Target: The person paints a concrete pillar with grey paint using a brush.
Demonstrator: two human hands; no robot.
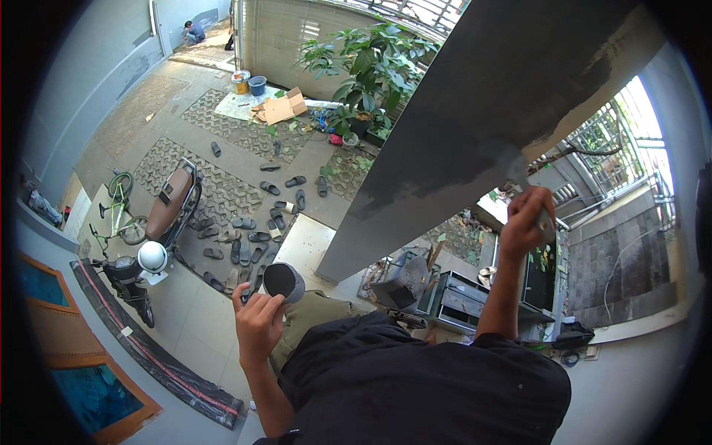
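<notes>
My left hand point(257, 325) is closed around a small cup point(295, 285) with dark grey paint in it, held in front of my lower body. Raised to the right, my right hand point(528, 222) grips a paintbrush point(546, 225) by its handle. Motion blurs the brush head, which is at the face of a tall square pillar point(400, 178); whether it touches cannot be made out. Dark grey paint covers much of this face, with ragged borders against lighter grey low down and bare beige at the right edge.
Many sandals point(245, 248) lie on the paving below. A motorbike point(172, 202) with a white helmet point(153, 256) and a green bicycle point(119, 200) stand left. Behind are buckets point(257, 85), cardboard point(280, 108) and a leafy plant point(371, 67). A person point(194, 32) crouches far off.
</notes>
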